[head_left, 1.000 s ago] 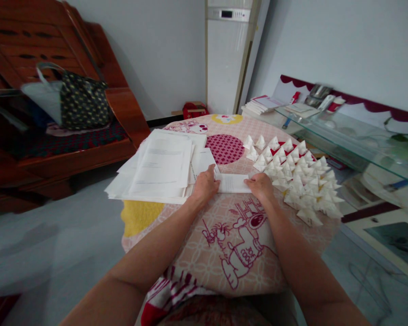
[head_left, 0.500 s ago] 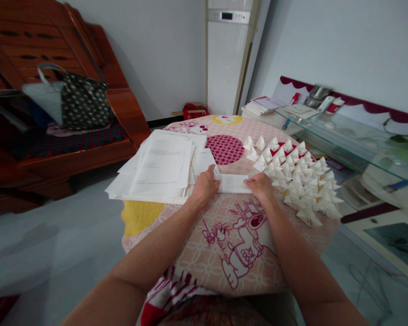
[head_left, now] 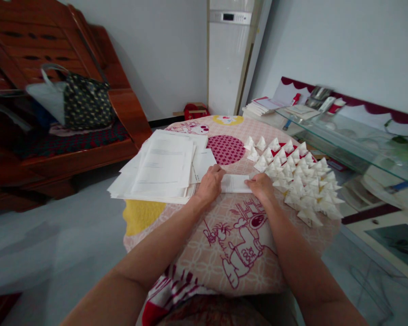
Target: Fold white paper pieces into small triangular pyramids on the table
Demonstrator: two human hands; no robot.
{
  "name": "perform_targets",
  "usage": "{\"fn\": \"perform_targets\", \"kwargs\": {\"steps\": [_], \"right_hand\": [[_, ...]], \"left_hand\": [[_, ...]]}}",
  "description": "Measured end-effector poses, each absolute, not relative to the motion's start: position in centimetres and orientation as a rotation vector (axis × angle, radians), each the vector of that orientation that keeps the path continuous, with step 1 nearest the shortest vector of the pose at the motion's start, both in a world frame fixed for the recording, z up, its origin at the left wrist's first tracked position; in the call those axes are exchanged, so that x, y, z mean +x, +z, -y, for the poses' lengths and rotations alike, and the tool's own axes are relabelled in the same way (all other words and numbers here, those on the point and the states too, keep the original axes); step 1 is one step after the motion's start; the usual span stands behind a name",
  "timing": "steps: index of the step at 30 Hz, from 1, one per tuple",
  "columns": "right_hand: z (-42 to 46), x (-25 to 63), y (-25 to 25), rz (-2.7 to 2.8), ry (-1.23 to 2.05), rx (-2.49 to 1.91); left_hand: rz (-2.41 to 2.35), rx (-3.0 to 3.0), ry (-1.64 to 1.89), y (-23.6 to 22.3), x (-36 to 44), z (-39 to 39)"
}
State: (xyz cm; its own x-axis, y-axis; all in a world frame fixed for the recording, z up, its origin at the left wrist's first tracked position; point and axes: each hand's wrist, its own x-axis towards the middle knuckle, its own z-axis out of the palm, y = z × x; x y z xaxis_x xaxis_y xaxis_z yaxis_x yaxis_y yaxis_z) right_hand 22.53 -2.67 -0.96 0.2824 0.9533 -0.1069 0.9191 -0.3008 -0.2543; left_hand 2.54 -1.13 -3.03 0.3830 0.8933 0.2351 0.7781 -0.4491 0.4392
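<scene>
The folded white paper strip [head_left: 235,184] lies flat on the near-middle of the tablecloth [head_left: 197,246]. The right hand [head_left: 261,185] pinches its right end; the left hand [head_left: 211,183] covers the left end, pressing or gripping, which cannot be told. A clean crease calls for level edges, the right end held steady and even pressure along the fold. Far left, a patterned tote bag [head_left: 86,102] sits on the wooden settee [head_left: 127,108], its contents hidden.

Left hand [head_left: 210,184], right hand [head_left: 261,185] on folded-looking paper [head_left: 234,184].
</scene>
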Motion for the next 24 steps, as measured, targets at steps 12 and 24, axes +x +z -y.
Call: {"fn": "perform_targets", "kwargs": {"steps": [12,24], "right_hand": [[2.4,23.1,-1.2,1.724,0.373,-2.399],[4.0,21.0,-0.2,1.921,0.033,-1.977]], "left_hand": [[-0.944,2.440,0.459,-3.0,2.3,0.5],[-0.880,2.601,0.452,-3.7,2.3,0.4]]}}
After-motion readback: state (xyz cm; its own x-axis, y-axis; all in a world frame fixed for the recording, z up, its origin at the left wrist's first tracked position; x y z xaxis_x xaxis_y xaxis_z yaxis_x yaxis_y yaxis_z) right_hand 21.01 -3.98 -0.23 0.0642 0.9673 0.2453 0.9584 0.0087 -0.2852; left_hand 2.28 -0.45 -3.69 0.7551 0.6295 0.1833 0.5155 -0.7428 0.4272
